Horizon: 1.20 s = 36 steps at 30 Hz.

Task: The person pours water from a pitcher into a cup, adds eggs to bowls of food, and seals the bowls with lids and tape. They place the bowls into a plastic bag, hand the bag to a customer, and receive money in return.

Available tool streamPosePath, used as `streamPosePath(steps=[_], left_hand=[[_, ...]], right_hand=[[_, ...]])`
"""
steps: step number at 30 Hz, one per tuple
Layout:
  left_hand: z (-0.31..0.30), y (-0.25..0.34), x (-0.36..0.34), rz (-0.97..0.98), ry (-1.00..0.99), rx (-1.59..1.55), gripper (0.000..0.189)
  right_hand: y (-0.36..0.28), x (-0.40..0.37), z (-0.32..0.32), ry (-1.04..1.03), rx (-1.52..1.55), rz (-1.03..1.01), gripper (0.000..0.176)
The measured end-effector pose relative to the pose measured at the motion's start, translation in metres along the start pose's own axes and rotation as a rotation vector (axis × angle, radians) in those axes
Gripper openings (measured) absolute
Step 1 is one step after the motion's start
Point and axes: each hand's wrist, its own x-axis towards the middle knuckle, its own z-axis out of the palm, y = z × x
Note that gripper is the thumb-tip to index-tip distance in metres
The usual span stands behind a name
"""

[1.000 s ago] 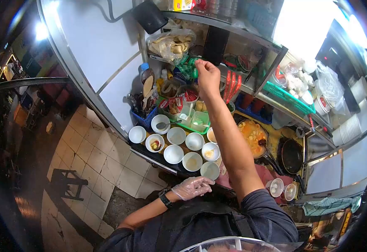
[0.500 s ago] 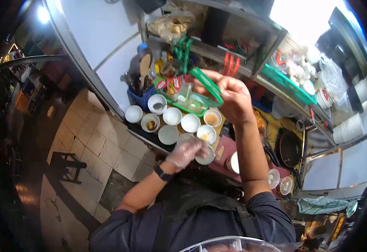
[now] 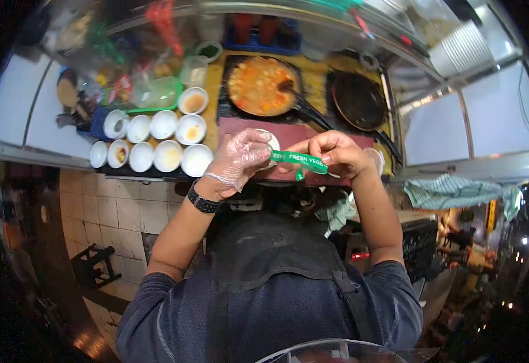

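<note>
A green printed strip [image 3: 301,158] reading "FRESH VEGE…" stretches between my two hands, looped back on itself near its right part. My left hand [image 3: 240,158], in a clear plastic glove with a black watch at the wrist, pinches the strip's left end. Bare, my right hand [image 3: 338,152] grips the other end between thumb and fingers. Partly behind my left hand is a white cup [image 3: 268,138]. Both hands are raised in front of a dark red board [image 3: 234,125] at the counter's near edge.
Several white bowls [image 3: 197,160], some with food in them, stand in rows at the left. A pan of orange-red stew [image 3: 258,85] has a spatula in it. Right of it sits a dark pan [image 3: 358,100]. A checked cloth [image 3: 449,192] hangs at the right.
My view has swung right toward the pans. My right hand has lowered the strip from above the green tray, and my left hand has left the bowls and taken its other end.
</note>
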Motion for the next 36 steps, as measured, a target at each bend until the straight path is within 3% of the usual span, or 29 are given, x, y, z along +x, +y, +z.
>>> streamPosePath(steps=[5, 9, 11, 12, 14, 22, 25, 28, 30, 31, 33, 35, 36], left_hand=[[0.034, -0.069, 0.035, -0.013, 0.084, -0.022, 0.021], [0.038, -0.128, 0.055, 0.061, 0.183, 0.155, 0.016], [0.037, -0.154, 0.062, 0.130, 0.353, 0.338, 0.017], [0.033, -0.166, 0.066, 0.157, 0.391, 0.354, 0.017], [0.031, -0.182, 0.069, 0.160, 0.414, 0.406, 0.017], [0.018, -0.217, 0.086, 0.177, 0.463, 0.522, 0.018], [0.011, -0.224, 0.090, 0.165, 0.465, 0.616, 0.021], [0.007, -0.227, 0.092, 0.166, 0.455, 0.667, 0.027], [0.010, -0.224, 0.080, 0.194, 0.525, 0.767, 0.032], [0.016, -0.216, 0.070, 0.226, 0.596, 0.865, 0.037], [0.037, -0.190, 0.050, 0.189, 0.572, 1.037, 0.043], [0.042, -0.186, 0.040, 0.312, 0.308, 0.678, 0.046], [0.046, -0.187, 0.038, 0.235, 0.225, 0.520, 0.052]], right_hand=[[-0.012, -0.083, -0.059, 0.251, 0.044, 0.199, 0.006], [-0.029, -0.117, -0.109, 0.374, -0.477, 0.406, 0.011], [-0.024, -0.127, -0.139, 0.407, -0.759, 0.462, 0.011], [-0.022, -0.130, -0.150, 0.403, -0.753, 0.468, 0.011], [-0.020, -0.133, -0.161, 0.401, -1.079, 0.378, 0.010], [-0.005, -0.130, -0.191, 0.434, -1.291, 0.343, 0.006], [0.000, -0.127, -0.197, 0.429, -1.388, 0.352, 0.014], [0.010, -0.129, -0.205, 0.333, -1.652, 0.184, 0.020], [0.007, -0.134, -0.189, 0.558, -1.846, 0.209, 0.027], [0.005, -0.137, -0.181, 0.557, -1.847, 0.210, 0.027], [0.000, -0.143, -0.164, 0.777, -1.891, 0.049, 0.036], [0.005, -0.141, -0.149, 0.728, -1.791, 0.116, 0.041], [0.016, -0.136, -0.144, 0.720, -1.798, 0.208, 0.041]])
